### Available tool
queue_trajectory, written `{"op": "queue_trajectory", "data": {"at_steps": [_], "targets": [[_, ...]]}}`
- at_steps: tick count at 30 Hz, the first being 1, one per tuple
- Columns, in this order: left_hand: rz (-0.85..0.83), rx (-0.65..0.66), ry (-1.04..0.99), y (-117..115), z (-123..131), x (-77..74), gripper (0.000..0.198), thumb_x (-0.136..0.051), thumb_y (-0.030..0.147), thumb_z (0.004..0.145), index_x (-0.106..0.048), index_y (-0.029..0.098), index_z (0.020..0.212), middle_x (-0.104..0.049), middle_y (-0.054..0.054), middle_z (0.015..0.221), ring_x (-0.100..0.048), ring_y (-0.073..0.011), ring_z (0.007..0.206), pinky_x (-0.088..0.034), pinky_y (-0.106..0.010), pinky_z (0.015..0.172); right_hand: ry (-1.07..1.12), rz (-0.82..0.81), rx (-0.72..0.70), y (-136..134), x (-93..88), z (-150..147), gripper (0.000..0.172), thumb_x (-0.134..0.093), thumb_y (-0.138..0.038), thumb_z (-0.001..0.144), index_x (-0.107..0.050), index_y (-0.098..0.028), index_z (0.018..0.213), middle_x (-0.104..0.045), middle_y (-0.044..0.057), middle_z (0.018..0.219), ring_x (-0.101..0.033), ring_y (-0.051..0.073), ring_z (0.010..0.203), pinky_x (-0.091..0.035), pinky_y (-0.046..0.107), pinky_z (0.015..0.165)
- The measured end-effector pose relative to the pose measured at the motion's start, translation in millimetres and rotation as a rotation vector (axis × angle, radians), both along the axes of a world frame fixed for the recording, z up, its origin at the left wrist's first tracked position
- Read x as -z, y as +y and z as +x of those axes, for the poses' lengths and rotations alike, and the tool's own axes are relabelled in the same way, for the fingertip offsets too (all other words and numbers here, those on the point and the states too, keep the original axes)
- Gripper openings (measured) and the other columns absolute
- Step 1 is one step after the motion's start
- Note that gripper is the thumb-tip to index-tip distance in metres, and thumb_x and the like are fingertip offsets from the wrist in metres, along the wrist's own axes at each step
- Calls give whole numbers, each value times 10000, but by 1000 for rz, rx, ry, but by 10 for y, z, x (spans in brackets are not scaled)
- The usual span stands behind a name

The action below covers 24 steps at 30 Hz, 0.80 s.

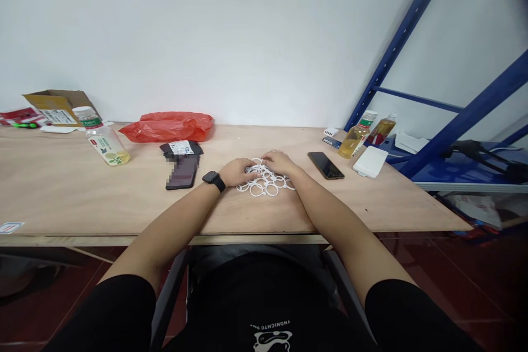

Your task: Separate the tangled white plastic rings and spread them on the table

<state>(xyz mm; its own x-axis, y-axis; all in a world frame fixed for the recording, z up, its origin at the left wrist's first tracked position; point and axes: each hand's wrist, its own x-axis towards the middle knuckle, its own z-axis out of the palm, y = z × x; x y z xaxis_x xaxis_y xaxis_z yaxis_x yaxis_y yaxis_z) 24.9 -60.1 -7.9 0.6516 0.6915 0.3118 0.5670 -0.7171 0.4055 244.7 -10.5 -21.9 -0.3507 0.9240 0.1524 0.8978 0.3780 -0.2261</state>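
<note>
A cluster of white plastic rings [264,184], joined side by side, lies on the wooden table in front of me. My left hand [238,172], with a black watch at its wrist, is closed on the rings at their left edge, thumb across the top. At the far edge, my right hand [279,162] pinches the rings with its fingertips curled down. The two hands are close together, a narrow gap between their fingers. Part of the cluster is hidden beneath the hands.
Left of the rings lie a dark phone [183,171] and a black packet [181,147]. Behind are a red plastic bag [169,126], a bottle [105,140] and a cardboard box [61,107]. On the right lie another phone [325,165], a white power bank [370,161] and a drink bottle [355,137].
</note>
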Motion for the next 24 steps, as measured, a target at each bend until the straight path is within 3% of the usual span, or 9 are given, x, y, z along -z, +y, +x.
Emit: {"op": "queue_trajectory", "data": {"at_steps": [4,14,20,24], "targets": [[-41,-50,-81,15,-9,24,490,-545,586,870,-725,172,1062,-732,-91,1014,-661,-220,892,-496,-312,800,58,10,-3,-27,-11,-8,212,-584,-334,881,-751,-242,973,-707,62,1098,-623,205,1011,-454,292,881],[-92,-161,-232,42,-23,63,439,-551,545,875,-747,155,919,-743,-64,850,-649,-170,726,-491,-270,672,163,-49,-50,-25,22,-49,167,-610,-308,847,-752,-227,879,-720,35,1031,-630,166,946,-453,241,816],[5,-138,-192,66,-20,88,362,-574,469,880,-735,159,975,-731,-69,887,-633,-167,736,-496,-281,701,186,16,-12,-78,-36,-50,170,-571,-276,883,-726,-209,905,-731,43,979,-629,181,908,-444,271,812],[144,-201,-270,99,-37,111,370,-582,405,886,-683,162,1147,-681,-96,1049,-629,-172,817,-521,-321,799,257,129,-47,-146,-125,-63,186,-529,-273,921,-702,-212,943,-725,50,956,-620,200,923,-435,296,835]]}}
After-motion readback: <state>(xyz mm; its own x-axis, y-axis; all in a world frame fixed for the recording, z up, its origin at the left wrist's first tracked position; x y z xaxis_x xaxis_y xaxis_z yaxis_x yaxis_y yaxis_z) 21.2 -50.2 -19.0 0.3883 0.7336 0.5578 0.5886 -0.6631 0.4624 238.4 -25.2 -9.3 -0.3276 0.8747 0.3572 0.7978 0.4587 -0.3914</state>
